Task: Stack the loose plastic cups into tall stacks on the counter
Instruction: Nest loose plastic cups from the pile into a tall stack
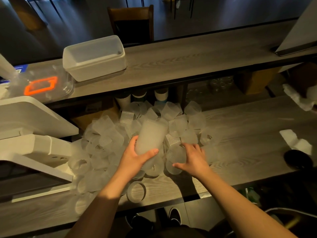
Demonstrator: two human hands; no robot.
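Head view: cup pile (106,145) blurred, uncountable.

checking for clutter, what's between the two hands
In the head view, loose cups fill the gap between the left hand, which grips a stack, and the right hand, which is on a cup.
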